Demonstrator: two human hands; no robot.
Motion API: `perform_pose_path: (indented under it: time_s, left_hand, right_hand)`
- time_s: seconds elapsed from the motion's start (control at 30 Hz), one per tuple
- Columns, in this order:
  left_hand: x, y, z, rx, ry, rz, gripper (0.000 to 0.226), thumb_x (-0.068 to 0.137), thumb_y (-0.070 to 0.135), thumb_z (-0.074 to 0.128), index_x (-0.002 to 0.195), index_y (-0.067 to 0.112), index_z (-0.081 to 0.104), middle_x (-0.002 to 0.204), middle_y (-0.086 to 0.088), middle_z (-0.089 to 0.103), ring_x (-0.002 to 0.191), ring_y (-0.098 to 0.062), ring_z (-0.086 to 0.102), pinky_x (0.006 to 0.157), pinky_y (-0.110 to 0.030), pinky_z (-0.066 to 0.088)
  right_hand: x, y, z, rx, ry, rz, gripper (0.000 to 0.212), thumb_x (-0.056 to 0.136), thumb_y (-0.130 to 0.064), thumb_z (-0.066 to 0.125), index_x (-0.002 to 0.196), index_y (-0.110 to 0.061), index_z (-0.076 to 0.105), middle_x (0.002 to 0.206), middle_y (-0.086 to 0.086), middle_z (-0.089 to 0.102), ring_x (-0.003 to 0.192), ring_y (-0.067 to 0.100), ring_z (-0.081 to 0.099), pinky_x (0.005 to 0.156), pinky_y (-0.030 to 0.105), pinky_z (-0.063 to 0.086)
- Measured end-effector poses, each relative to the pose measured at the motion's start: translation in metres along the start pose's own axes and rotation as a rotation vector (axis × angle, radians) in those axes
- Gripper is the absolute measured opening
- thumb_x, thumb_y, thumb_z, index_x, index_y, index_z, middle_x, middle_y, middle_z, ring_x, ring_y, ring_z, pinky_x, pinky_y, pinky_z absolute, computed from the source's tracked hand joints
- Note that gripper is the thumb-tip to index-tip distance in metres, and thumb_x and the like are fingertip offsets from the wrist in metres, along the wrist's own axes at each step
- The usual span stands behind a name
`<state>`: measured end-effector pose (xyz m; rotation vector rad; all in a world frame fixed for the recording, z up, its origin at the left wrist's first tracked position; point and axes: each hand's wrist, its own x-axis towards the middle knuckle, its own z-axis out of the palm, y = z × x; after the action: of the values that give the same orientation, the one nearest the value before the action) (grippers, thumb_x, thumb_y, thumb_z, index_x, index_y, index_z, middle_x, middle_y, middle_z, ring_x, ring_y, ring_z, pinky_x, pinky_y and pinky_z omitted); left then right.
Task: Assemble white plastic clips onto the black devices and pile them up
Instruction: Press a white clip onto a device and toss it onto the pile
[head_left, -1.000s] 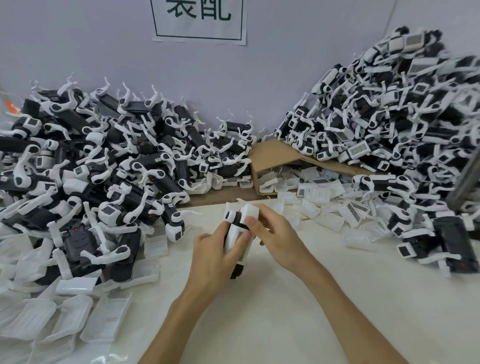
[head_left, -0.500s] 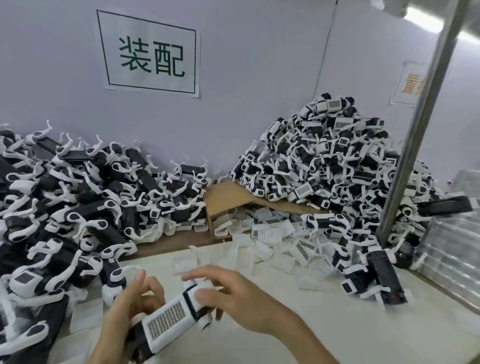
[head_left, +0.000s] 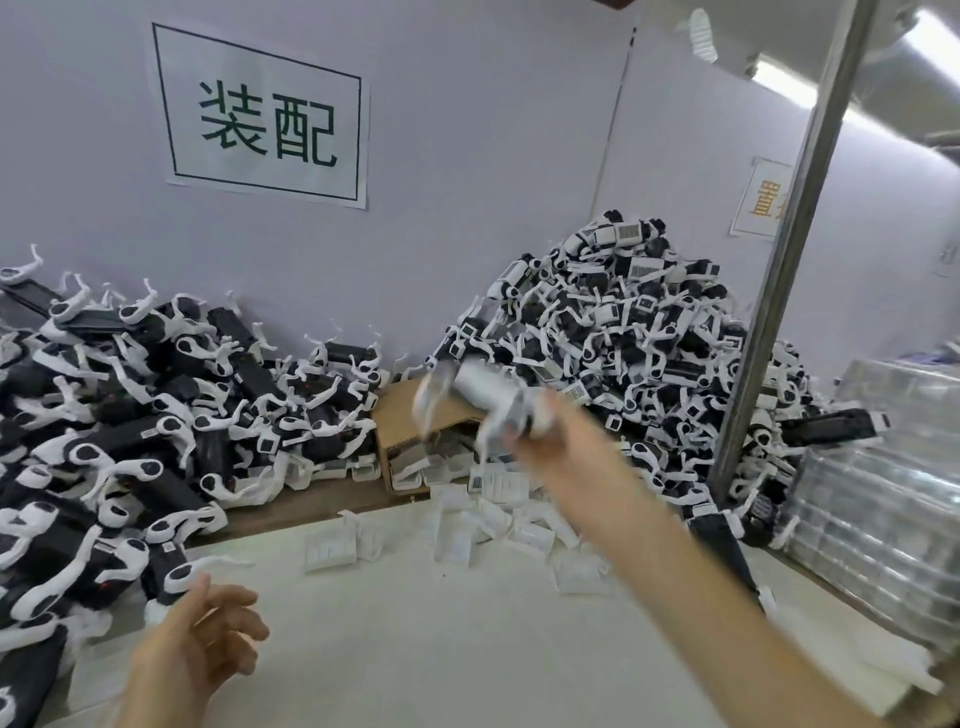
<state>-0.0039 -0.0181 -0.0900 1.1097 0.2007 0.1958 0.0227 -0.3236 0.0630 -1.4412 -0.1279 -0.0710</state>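
While my right grip (head_left: 550, 441) is out over the right end of the cardboard box (head_left: 400, 421), it's wrapped round the near end of the assembled device (head_left: 478, 392). Heavy motion blur, so I can't pick out single fingers, but it reads as held, not loose.

Key geometry:
- The device is in the air, above the box and clear of the bench (head_left: 415, 649).
- Its long axis runs from my grip up and to the left. The white end points away from me, over the box.
- The finished pile (head_left: 623, 332) is right of and behind the box, against the wall. Its left foot sits just beyond the device.
- So the drop target is forward and right of my grip, and the device's length lies across that line.

My left grip (head_left: 208, 639) is low and well to the near left of the box. Its fingers are loosely spread and hold nothing. It sits just beside the left heap (head_left: 156, 415), far from the finished pile, so the right grip is nearer and this one is its job.

My read: clip fitted, piling step in hand. I'd let go toward the pile's left slope.

Risks: the metal pole (head_left: 779, 249) stands right of the pile, so I'd keep left of it. The slope looks loose enough for a slide.

Loose white clips (head_left: 467, 525) lie on the bench just in front of the box. I judge those plus the left heap are next.
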Motion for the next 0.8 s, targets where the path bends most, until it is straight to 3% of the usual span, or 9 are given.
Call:
perform_pose_path:
  time_s: [0.07, 0.13, 0.17, 0.23, 0.33, 0.43, 0.53, 0.63, 0.8]
  left_hand:
    - [-0.003, -0.002, 0.004, 0.005, -0.018, -0.014, 0.052, 0.107, 0.032, 0.034, 0.074, 0.001, 0.060, 0.045, -0.012, 0.057, 0.028, -0.017, 0.045, 0.043, -0.016, 0.040]
    - [-0.004, -0.006, 0.009, 0.007, -0.025, -0.026, 0.057, 0.107, 0.032, 0.034, 0.069, 0.001, 0.063, 0.045, -0.014, 0.056, 0.028, -0.019, 0.045, 0.041, -0.013, 0.038]
    - [-0.004, -0.005, 0.010, 0.005, -0.034, -0.029, 0.061, 0.107, 0.033, 0.035, 0.063, 0.003, 0.066, 0.046, -0.016, 0.056, 0.028, -0.020, 0.045, 0.041, -0.015, 0.040]
    - [-0.003, -0.001, 0.012, 0.018, -0.033, -0.031, 0.058, 0.106, 0.032, 0.037, 0.064, 0.005, 0.067, 0.047, -0.016, 0.057, 0.029, -0.023, 0.047, 0.048, -0.029, 0.041]
    - [-0.001, -0.001, 0.011, 0.072, -0.013, -0.053, 0.049, 0.107, 0.029, 0.037, 0.079, -0.003, 0.059, 0.047, -0.017, 0.057, 0.028, -0.025, 0.046, 0.044, -0.027, 0.042]
    - [-0.003, -0.003, 0.012, 0.092, 0.018, -0.073, 0.046, 0.107, 0.026, 0.037, 0.080, -0.006, 0.056, 0.046, -0.018, 0.056, 0.027, -0.024, 0.044, 0.041, -0.027, 0.041]
    - [-0.007, -0.001, 0.019, 0.111, 0.039, -0.006, 0.038, 0.106, 0.019, 0.041, 0.079, -0.003, 0.056, 0.047, -0.019, 0.056, 0.029, -0.026, 0.043, 0.037, -0.027, 0.038]
    - [-0.013, -0.005, 0.024, 0.153, 0.048, 0.059, 0.034, 0.105, 0.011, 0.045, 0.078, -0.006, 0.059, 0.050, -0.020, 0.058, 0.033, -0.024, 0.045, 0.035, -0.024, 0.038]
    - [-0.021, -0.015, 0.024, 0.336, 0.017, 0.148, 0.033, 0.103, 0.006, 0.049, 0.077, -0.009, 0.063, 0.056, -0.018, 0.063, 0.038, -0.018, 0.048, 0.037, -0.019, 0.038]
  right_hand:
    - [0.056, -0.074, -0.007, -0.170, 0.170, -0.244, 0.050, 0.094, -0.025, 0.065, 0.139, -0.013, 0.048, 0.118, 0.007, 0.063, 0.082, 0.002, 0.064, 0.068, 0.017, 0.057]
    - [0.106, -0.139, -0.014, -0.223, 0.242, -0.299, 0.075, 0.094, -0.025, 0.069, 0.155, -0.018, 0.026, 0.144, 0.012, 0.050, 0.115, 0.017, 0.061, 0.094, 0.031, 0.054]
    - [0.127, -0.162, -0.018, -0.234, 0.287, -0.275, 0.076, 0.098, -0.030, 0.065, 0.157, -0.018, 0.020, 0.154, 0.015, 0.039, 0.126, 0.027, 0.055, 0.099, 0.040, 0.051]
    - [0.158, -0.177, -0.015, -0.290, 0.302, -0.255, 0.059, 0.106, -0.033, 0.045, 0.157, -0.017, 0.022, 0.157, 0.017, 0.034, 0.123, 0.033, 0.056, 0.087, 0.042, 0.055]
    - [0.152, -0.122, 0.019, -0.615, 0.135, -0.383, 0.039, 0.104, -0.017, 0.045, 0.143, -0.016, 0.050, 0.135, 0.011, 0.058, 0.089, 0.016, 0.066, 0.070, 0.026, 0.055]
    - [0.115, -0.023, 0.039, -0.913, -0.188, -0.329, 0.027, 0.101, -0.016, 0.055, 0.125, -0.017, 0.065, 0.122, 0.001, 0.067, 0.075, 0.010, 0.068, 0.069, 0.018, 0.052]
    - [0.088, 0.055, 0.041, -1.000, -0.364, -0.222, 0.021, 0.099, -0.011, 0.058, 0.113, -0.011, 0.072, 0.111, 0.003, 0.072, 0.072, 0.009, 0.066, 0.058, 0.007, 0.046]
    - [0.086, 0.095, 0.045, -1.007, -0.431, -0.138, 0.019, 0.100, -0.012, 0.056, 0.108, -0.010, 0.073, 0.100, -0.004, 0.069, 0.072, 0.008, 0.065, 0.053, 0.005, 0.041]
    - [0.112, 0.117, 0.073, -1.045, -0.360, -0.211, 0.027, 0.096, -0.020, 0.061, 0.121, -0.017, 0.068, 0.112, -0.002, 0.066, 0.098, 0.012, 0.059, 0.075, 0.021, 0.043]
